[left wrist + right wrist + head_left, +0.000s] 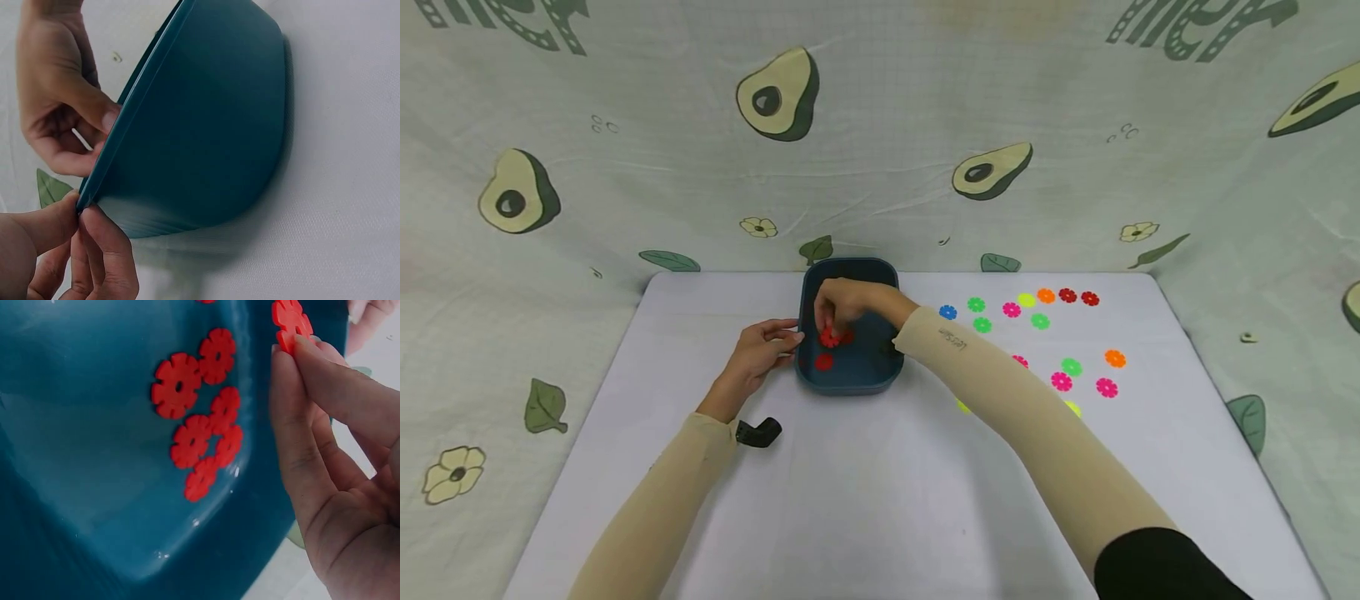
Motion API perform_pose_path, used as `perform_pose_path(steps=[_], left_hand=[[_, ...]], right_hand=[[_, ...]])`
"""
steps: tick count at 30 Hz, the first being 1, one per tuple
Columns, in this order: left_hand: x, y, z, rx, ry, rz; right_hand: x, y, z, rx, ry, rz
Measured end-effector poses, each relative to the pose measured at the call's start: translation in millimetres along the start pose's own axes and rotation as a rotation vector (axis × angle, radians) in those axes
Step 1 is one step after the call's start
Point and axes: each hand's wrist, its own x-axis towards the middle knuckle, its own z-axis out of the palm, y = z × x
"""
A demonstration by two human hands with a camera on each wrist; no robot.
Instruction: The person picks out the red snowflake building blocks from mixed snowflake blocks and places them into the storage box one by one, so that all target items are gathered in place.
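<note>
A dark teal plastic bin (pixel 857 379) stands near the back of the white table. My left hand (pixel 758 357) pinches its left rim between thumb and fingers, which the left wrist view shows close up on the bin's edge (pixel 140 94). Reaching over the bin, my right hand (pixel 853 302) pinches a red notched plastic disc (pixel 291 324) between thumb and index finger. Below it, several red flower-shaped discs (pixel 177 385) lie flat on the bin's floor, grouped toward one side.
Loose discs in pink (pixel 1062 381), green (pixel 1071 367), orange (pixel 1115 358), blue (pixel 947 312), yellow and dark red (pixel 1090 298) are scattered on the table's right side; my right sleeve hides some. A black curved piece (pixel 760 432) sits by my left wrist. An avocado-print cloth (pixel 880 125) hangs behind.
</note>
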Motion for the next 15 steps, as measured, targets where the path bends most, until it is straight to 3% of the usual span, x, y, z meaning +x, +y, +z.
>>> perform_pose_path(steps=[15], left_hand=[[-0.8,0.2,0.8,-0.006,0.007,0.005]], right_hand=[[6.1,8,13,-0.032,-0.110,0.096]])
